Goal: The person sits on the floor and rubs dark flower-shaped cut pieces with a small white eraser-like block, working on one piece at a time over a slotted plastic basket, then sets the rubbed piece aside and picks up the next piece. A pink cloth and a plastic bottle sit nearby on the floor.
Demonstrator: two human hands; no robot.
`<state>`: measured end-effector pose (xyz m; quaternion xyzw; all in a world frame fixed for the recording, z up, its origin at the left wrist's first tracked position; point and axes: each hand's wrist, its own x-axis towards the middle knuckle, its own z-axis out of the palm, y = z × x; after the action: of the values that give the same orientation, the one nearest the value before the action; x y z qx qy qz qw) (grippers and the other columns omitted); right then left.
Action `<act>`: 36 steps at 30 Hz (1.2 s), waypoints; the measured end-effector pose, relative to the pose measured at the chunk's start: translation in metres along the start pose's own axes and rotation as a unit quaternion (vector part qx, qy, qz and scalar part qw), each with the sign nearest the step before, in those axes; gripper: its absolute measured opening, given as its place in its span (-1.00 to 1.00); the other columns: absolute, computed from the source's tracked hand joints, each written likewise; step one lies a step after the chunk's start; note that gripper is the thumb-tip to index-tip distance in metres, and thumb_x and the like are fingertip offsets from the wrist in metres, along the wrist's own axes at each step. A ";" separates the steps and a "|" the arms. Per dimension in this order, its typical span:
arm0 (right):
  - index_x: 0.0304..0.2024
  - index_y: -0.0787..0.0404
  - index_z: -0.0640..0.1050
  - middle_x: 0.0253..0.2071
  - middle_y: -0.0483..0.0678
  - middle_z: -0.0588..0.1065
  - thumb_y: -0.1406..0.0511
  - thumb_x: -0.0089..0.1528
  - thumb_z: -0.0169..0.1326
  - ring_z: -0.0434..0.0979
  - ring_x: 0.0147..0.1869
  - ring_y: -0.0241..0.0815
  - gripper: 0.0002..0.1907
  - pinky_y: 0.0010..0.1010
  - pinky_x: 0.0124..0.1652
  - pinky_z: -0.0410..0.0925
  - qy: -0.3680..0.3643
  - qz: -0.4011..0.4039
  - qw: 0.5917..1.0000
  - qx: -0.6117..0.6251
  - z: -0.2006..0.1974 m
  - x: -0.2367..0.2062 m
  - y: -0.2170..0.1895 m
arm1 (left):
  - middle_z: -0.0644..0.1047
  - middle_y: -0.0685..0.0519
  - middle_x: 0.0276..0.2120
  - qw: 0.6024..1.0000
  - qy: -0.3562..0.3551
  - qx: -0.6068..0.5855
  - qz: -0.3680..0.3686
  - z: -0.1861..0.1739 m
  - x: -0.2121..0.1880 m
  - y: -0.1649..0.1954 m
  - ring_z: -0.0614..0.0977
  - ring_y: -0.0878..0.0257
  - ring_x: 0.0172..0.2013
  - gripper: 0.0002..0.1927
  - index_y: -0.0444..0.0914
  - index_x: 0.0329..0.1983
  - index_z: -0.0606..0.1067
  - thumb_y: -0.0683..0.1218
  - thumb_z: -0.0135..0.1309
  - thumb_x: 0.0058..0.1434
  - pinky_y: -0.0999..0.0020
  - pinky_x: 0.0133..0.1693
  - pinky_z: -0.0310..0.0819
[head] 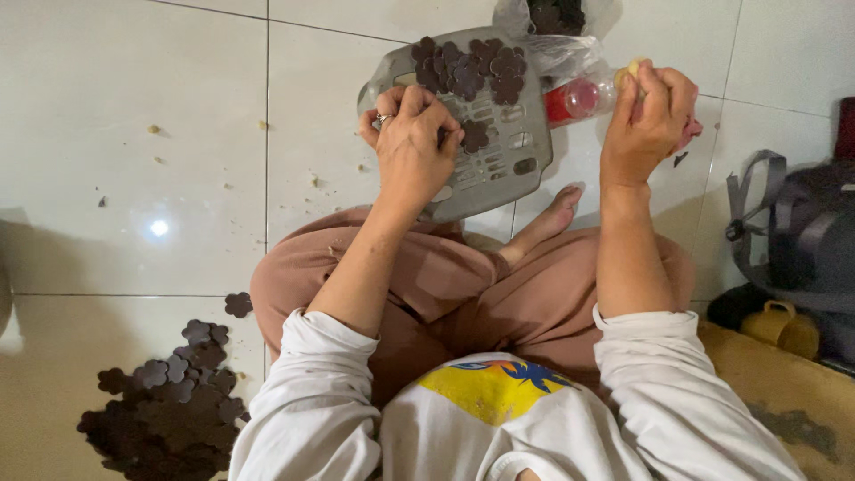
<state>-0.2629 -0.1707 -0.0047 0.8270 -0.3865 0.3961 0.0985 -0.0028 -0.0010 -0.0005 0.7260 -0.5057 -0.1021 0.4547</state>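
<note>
I'm watching left hand (411,142) pressing down on grey perforated tray (499,169), fingers curled together, probably pinching dark flower-shaped piece (475,135) — grip partly hidden. Right hand (648,120) wrapping closed around small glue bottle (588,96), just beside tray. I'm advising: keep piece flat, tip steady, squeezing lightly.

There is a single view, from a camera worn on the person's head. It looks steeply down over the chest and crossed legs onto the tiled floor (134,160), so the near edge of the picture is the person's own body and the far edge is the floor beyond the grey tray (499,169). It sits close: forearms and lap fill the middle.
</note>
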 end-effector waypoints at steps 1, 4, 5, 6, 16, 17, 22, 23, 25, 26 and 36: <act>0.07 0.29 0.60 0.01 0.00 0.49 0.44 0.42 0.24 0.50 0.09 0.00 -0.82 -0.21 0.06 0.40 0.005 0.012 1.000 0.010 0.002 -0.001 0.000 | 0.48 0.15 -0.18 1.000 0.003 -0.004 -0.001 0.000 0.000 0.000 0.56 0.05 -0.09 -0.85 -0.12 -0.46 0.58 -0.13 0.38 0.00 -0.11 0.10 0.00; 0.09 0.30 0.61 0.02 0.01 0.51 0.45 0.43 0.23 0.51 0.09 0.00 -0.82 -0.23 0.06 0.41 0.011 0.027 0.999 0.041 0.003 -0.003 0.000 | 0.47 0.13 -0.18 1.000 0.016 -0.008 0.005 0.003 -0.002 0.001 0.56 0.04 -0.09 -0.84 -0.11 -0.46 0.57 -0.12 0.38 -0.02 -0.11 0.10 0.00; 0.10 0.31 0.61 0.02 0.02 0.51 0.45 0.43 0.23 0.51 0.09 0.01 -0.81 -0.24 0.07 0.41 0.014 0.027 0.998 0.054 0.003 -0.003 -0.001 | 0.47 0.14 -0.20 1.000 0.027 -0.002 0.014 0.004 -0.002 0.000 0.57 0.03 -0.06 -0.84 -0.11 -0.48 0.57 -0.12 0.38 -0.04 -0.10 0.08 0.00; 0.09 0.31 0.60 0.03 0.02 0.50 0.45 0.41 0.26 0.51 0.10 0.01 -0.79 -0.22 0.08 0.39 0.013 0.019 0.999 0.041 0.003 -0.003 -0.001 | 0.47 0.14 -0.21 0.999 0.038 0.004 0.023 0.004 -0.002 0.000 0.57 0.01 -0.03 -0.83 -0.11 -0.50 0.56 -0.12 0.37 -0.06 -0.09 0.07 0.01; 0.16 0.30 0.53 0.17 0.03 0.41 0.48 0.37 0.31 0.45 0.23 0.00 -0.66 -0.20 0.22 0.37 0.019 0.075 0.993 0.084 0.011 -0.004 -0.012 | 0.47 0.15 -0.19 1.000 0.025 -0.012 0.000 0.009 -0.007 -0.001 0.55 0.08 -0.08 -0.83 -0.11 -0.47 0.58 -0.13 0.40 -0.01 -0.10 0.10 0.01; 0.17 0.29 0.52 0.18 0.03 0.40 0.48 0.37 0.30 0.44 0.25 0.01 -0.65 -0.20 0.25 0.37 0.018 0.081 0.992 0.092 0.011 -0.005 -0.013 | 0.47 0.15 -0.19 1.000 0.025 -0.010 0.001 0.009 -0.008 -0.001 0.55 0.07 -0.07 -0.83 -0.12 -0.47 0.57 -0.13 0.40 -0.01 -0.10 0.09 0.01; 0.24 0.24 0.45 0.27 0.06 0.35 0.46 0.35 0.31 0.39 0.35 0.06 -0.55 -0.15 0.31 0.30 -0.004 0.098 0.990 0.103 0.012 -0.005 -0.018 | 0.47 0.15 -0.18 1.000 0.023 -0.009 -0.001 0.009 -0.009 -0.001 0.54 0.08 -0.06 -0.83 -0.12 -0.45 0.58 -0.12 0.40 0.00 -0.11 0.11 0.00; 0.25 0.24 0.44 0.28 0.06 0.34 0.46 0.35 0.31 0.38 0.36 0.07 -0.53 -0.15 0.31 0.30 -0.008 0.104 0.989 0.107 0.012 -0.004 -0.018 | 0.47 0.16 -0.18 1.000 0.023 -0.010 0.000 0.009 -0.008 0.000 0.54 0.08 -0.05 -0.83 -0.11 -0.47 0.58 -0.12 0.40 -0.01 -0.11 0.11 0.00; 0.29 0.19 0.40 0.35 0.04 0.33 0.46 0.35 0.33 0.37 0.43 0.05 -0.48 -0.15 0.38 0.28 -0.011 0.107 0.990 0.086 0.012 -0.004 -0.020 | 0.47 0.16 -0.18 1.000 0.020 -0.013 -0.005 0.010 -0.008 0.000 0.55 0.08 -0.05 -0.83 -0.11 -0.47 0.58 -0.12 0.40 -0.01 -0.11 0.11 0.00; 0.31 0.16 0.39 0.38 0.03 0.33 0.46 0.35 0.34 0.36 0.46 0.04 -0.45 -0.15 0.41 0.28 -0.013 0.109 0.991 0.076 0.012 -0.005 -0.021 | 0.47 0.16 -0.18 1.000 0.017 -0.015 -0.010 0.010 -0.009 0.000 0.55 0.09 -0.05 -0.83 -0.11 -0.47 0.57 -0.12 0.40 0.00 -0.11 0.12 0.01; 0.47 0.20 -0.04 0.49 0.11 0.05 0.43 0.22 0.47 0.09 0.62 0.16 0.07 -0.07 0.57 0.08 -0.100 0.127 0.979 0.122 0.019 -0.009 -0.026 | 0.46 0.15 -0.19 1.000 0.010 -0.004 -0.003 0.007 -0.011 0.000 0.54 0.07 -0.04 -0.84 -0.09 -0.47 0.58 -0.12 0.39 -0.01 -0.10 0.09 0.01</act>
<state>-0.2367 -0.1571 -0.0198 0.8124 -0.4455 0.3643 -0.0933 -0.0124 0.0036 -0.0079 0.7267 -0.4988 -0.0985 0.4620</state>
